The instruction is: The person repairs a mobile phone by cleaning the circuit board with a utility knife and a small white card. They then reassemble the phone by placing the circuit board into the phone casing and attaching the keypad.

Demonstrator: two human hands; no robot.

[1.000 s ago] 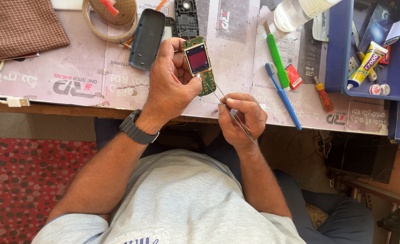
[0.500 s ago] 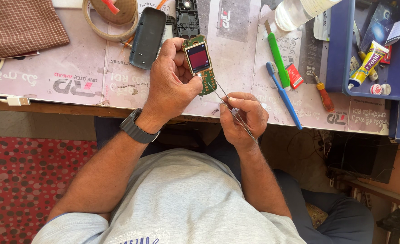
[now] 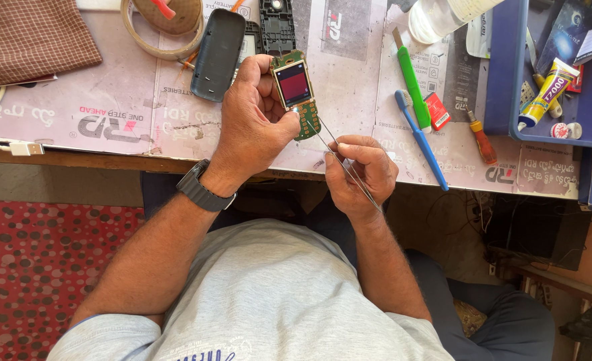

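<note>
Left to right: brown cloth (image 3: 32,37) and tape roll (image 3: 165,27) on the desk (image 3: 109,127); dark phone cover (image 3: 217,53). The left hand (image 3: 252,127) is clamped on a bare phone circuit board (image 3: 297,90), held above the desk edge. The right hand (image 3: 363,174) pinches metal tweezers (image 3: 339,157), tips at the board. Risk: a slip of the tips could scratch the board's contacts. Green cutter (image 3: 413,80), blue toothbrush (image 3: 420,137) and blue tray (image 3: 563,80) lie rightward.
</note>
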